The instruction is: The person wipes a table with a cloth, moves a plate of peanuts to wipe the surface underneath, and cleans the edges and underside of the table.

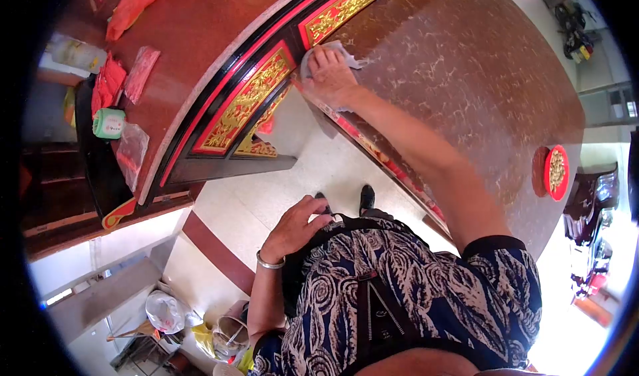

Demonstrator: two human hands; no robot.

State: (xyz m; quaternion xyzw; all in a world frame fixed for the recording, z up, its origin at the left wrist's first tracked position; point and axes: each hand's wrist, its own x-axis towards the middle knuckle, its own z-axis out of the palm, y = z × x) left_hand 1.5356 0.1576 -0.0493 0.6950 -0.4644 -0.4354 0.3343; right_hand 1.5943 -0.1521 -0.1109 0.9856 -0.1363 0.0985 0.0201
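Observation:
My right hand (331,83) reaches forward and presses a pale grey cloth (347,51) at the corner of the brown marbled tabletop (426,63). The cloth bunches under and around its fingers. That corner lies against a red and black carved panel with gold relief (249,99). My left hand (296,228), with a silver bangle at the wrist, hangs in front of my body above the floor. Its fingers are loosely bent and apart, and nothing shows in them.
A red dish (556,173) of small pale pieces sits at the table's right edge. On the higher red-brown surface at left are a green-wrapped roll (108,123), a clear plastic bag (133,153) and red packets (142,74). Bags and a bin (229,333) stand lower left.

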